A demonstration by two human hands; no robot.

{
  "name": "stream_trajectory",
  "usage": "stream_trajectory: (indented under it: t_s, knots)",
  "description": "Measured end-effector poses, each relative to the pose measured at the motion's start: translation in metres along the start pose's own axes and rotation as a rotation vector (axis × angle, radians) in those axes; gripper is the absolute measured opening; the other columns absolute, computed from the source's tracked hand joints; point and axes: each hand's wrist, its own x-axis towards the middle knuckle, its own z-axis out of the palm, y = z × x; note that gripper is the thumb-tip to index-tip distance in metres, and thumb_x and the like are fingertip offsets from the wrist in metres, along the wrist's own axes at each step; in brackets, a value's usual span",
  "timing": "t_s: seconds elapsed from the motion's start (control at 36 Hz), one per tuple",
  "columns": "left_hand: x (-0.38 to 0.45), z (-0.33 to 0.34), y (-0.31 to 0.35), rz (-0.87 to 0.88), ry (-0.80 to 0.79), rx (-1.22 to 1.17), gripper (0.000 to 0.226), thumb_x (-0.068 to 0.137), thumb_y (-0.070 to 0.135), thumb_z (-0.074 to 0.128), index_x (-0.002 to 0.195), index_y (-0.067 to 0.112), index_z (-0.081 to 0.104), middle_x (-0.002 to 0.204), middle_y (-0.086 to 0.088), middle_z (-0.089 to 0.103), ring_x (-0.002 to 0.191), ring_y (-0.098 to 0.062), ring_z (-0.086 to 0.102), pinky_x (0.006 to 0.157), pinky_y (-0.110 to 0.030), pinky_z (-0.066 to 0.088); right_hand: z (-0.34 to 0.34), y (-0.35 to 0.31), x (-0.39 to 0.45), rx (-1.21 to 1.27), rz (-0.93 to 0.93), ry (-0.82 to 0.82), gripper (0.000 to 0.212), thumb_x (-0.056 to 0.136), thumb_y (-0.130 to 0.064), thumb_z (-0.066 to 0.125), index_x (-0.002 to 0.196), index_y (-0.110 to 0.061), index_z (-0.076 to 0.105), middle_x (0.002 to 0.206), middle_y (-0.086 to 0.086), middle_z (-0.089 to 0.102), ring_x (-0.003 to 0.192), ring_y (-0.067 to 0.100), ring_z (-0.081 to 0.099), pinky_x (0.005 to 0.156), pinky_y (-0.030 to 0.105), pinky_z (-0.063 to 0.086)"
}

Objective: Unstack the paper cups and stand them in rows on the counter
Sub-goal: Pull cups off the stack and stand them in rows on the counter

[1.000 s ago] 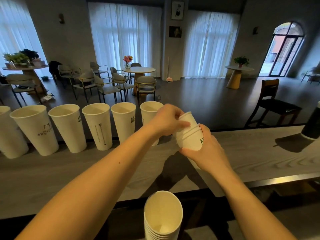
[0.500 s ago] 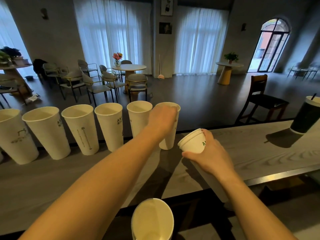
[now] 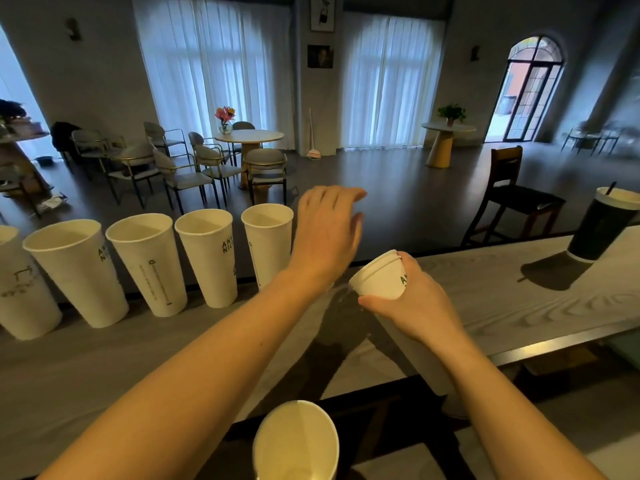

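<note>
The left hand (image 3: 327, 233) is hovering, fingers spread, over the row of cups (image 3: 204, 258) along the counter (image 3: 519, 306); the right hand (image 3: 412, 299) is gripping the tilted stack (image 3: 379, 278), probably readying another cup.

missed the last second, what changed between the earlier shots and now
The left hand pulled a cup off the stack, stood it at the right end of the row, then let go; it now hovers open. The right hand still grips the stack. The dark cup stayed put.
</note>
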Motion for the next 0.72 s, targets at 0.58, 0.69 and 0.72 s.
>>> stream_trajectory:
  t_s: [0.58, 0.69, 0.72]
  knots:
    - [0.026, -0.039, 0.043, -0.448, -0.396, -0.398, 0.038, 0.085, 0.033, 0.072, 0.118, 0.014, 0.068, 0.106, -0.003, 0.068, 0.096, -0.018, 0.063, 0.075, -0.031, 0.054, -0.036, 0.016, -0.031, -0.072, 0.032, 0.03, 0.108, 0.066, -0.06, 0.08, 0.153, -0.034, 0.021, 0.129, 0.005, 0.054, 0.113, 0.029, 0.058, 0.088, 0.049, 0.054]
    - [0.039, -0.022, 0.047, -0.339, -0.31, -0.264, 0.028, 0.089, 0.029, 0.067, 0.109, 0.01, 0.066, 0.102, -0.005, 0.065, 0.091, -0.02, 0.061, 0.078, -0.036, 0.053, -0.039, 0.033, -0.028, -0.11, 0.166, -0.036, 0.104, 0.069, -0.06, 0.08, 0.151, -0.034, 0.021, 0.135, 0.006, 0.052, 0.119, 0.03, 0.054, 0.093, 0.048, 0.052]
    - [0.039, -0.014, 0.049, -0.312, -0.338, -0.232, 0.024, 0.09, 0.027, 0.065, 0.108, 0.012, 0.066, 0.103, -0.006, 0.065, 0.091, -0.023, 0.062, 0.078, -0.039, 0.054, -0.038, 0.036, -0.026, -0.098, 0.177, -0.038, 0.105, 0.07, -0.059, 0.08, 0.152, -0.033, 0.021, 0.137, 0.007, 0.05, 0.122, 0.031, 0.052, 0.094, 0.048, 0.05]
